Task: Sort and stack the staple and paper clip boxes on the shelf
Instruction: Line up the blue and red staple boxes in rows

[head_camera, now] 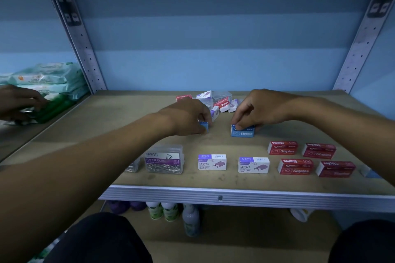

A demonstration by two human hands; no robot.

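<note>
My left hand [188, 116] grips a small blue staple box [204, 126] resting on the shelf board [119, 117]. My right hand [258, 109] pinches the top of another blue staple box [242, 131] a little to the right. Near the front edge stand a clear paper clip box [164, 159], two white-and-purple staple boxes [212, 162] [253, 165] and several red staple boxes [296, 166]. A loose pile of mixed boxes [220, 101] lies at the back, partly hidden behind my hands.
Perforated metal uprights [77, 34] [361, 42] frame the shelf. On the neighbouring shelf at the left, another person's hand [19, 100] rests by green packs of wipes [49, 79]. Bottles [168, 211] stand on the lower shelf.
</note>
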